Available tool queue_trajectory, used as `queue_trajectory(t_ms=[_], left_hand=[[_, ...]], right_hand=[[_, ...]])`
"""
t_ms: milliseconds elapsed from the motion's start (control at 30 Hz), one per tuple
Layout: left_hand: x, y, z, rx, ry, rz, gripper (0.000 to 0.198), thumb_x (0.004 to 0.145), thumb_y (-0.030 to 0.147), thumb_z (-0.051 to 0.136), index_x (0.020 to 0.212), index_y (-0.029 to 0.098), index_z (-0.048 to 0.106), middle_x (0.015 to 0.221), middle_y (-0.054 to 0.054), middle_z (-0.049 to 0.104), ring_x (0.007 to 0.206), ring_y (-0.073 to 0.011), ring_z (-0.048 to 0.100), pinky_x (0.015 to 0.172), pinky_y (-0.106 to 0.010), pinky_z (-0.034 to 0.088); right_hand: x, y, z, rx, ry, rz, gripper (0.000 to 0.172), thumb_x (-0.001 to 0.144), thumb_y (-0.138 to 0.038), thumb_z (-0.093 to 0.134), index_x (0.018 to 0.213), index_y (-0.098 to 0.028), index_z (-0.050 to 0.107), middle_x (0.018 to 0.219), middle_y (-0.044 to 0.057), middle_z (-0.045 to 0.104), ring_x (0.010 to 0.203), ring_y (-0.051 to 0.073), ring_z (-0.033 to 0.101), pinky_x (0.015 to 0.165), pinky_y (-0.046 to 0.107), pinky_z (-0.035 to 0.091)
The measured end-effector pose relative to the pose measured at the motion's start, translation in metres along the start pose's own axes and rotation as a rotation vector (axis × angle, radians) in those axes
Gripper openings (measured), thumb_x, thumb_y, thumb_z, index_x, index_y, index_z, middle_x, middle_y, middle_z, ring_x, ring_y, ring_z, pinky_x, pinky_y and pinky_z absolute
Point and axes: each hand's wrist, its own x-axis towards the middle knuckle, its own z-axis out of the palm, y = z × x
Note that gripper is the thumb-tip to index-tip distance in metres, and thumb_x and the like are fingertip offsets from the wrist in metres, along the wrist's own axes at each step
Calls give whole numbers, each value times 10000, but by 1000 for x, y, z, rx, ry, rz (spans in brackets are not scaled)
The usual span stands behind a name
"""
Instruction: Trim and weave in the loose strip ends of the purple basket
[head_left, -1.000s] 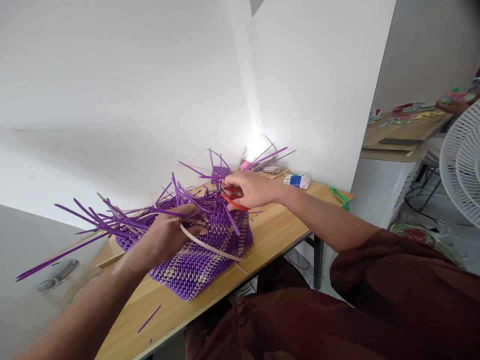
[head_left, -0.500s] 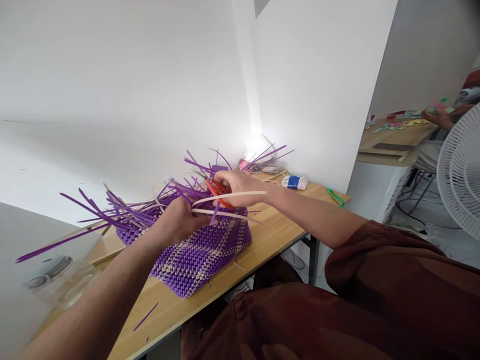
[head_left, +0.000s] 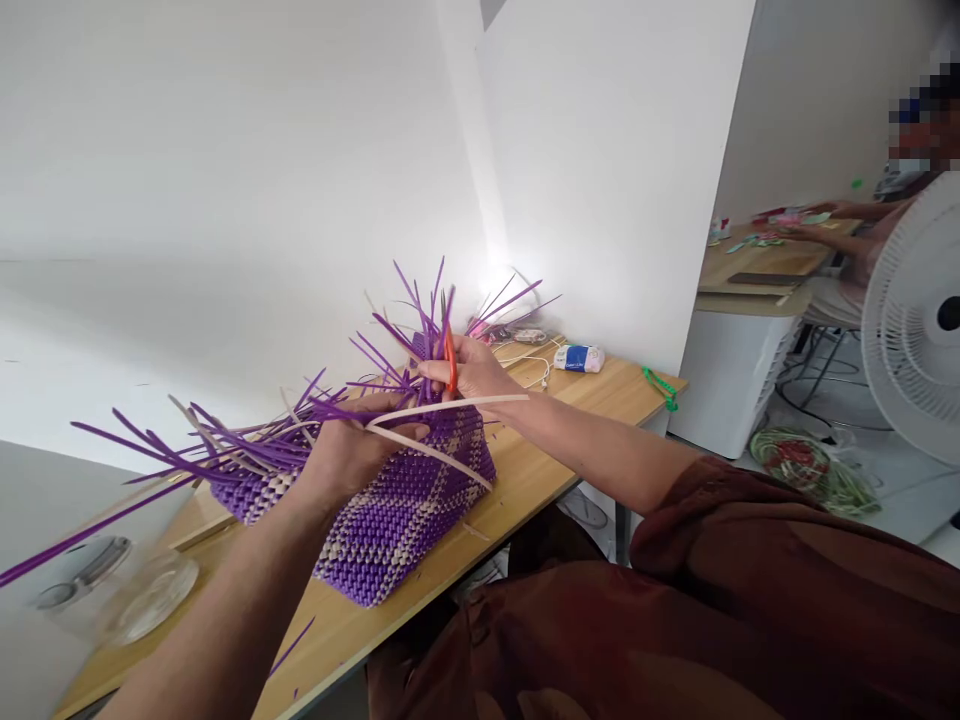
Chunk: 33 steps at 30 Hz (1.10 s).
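Note:
A woven purple and cream basket rests on the wooden table, with long loose strips sticking out around its upper edge. My left hand is closed at the near rim, gripping purple and cream strips; one cream strip reaches out to the right from it. In my right hand are orange-handled scissors, held with the blades pointing upward at the far corner of the basket. Purple strips fan up around the blades, so whether a strip lies between them cannot be seen.
A clear glass jar stands at the left. On the right of the table lie a blue-and-white packet, a white cable and a green strip. Beyond are a fan, a strip bundle and another person's hands.
The scissors have turned from pointing left to pointing upward in my right hand. My left hand has shifted slightly left and down, still on the strips. The view has swung a little right.

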Motion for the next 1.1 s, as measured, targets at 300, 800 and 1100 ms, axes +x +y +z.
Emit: queue_trajectory(t_ms=[300, 800, 1100], left_hand=[[-6, -11, 5, -38, 128, 105, 277, 757, 366, 765, 952, 170, 750, 856, -60, 748, 790, -232, 699, 717, -335, 573], [-23, -14, 31, 86, 392, 462, 224, 893, 213, 643, 1093, 258, 733, 1058, -51, 734, 960, -198, 693, 901, -367, 560], [-17, -28, 24, 121, 363, 406, 195, 883, 299, 651, 1046, 207, 707, 990, -65, 717, 907, -210, 670, 846, -343, 541]], right_hand=[[1, 16, 7, 127, 114, -54, 480, 568, -341, 891, 792, -188, 495, 645, -70, 571, 595, 95, 596, 502, 212, 555], [-58, -9, -1, -245, -190, -154, 351, 642, -146, 792, 826, -190, 495, 870, -16, 632, 660, 74, 546, 593, 209, 475], [-49, -54, 27, -118, -382, -125, 265, 738, -222, 728, 815, -206, 476, 701, -58, 582, 504, 61, 514, 428, 189, 414]])
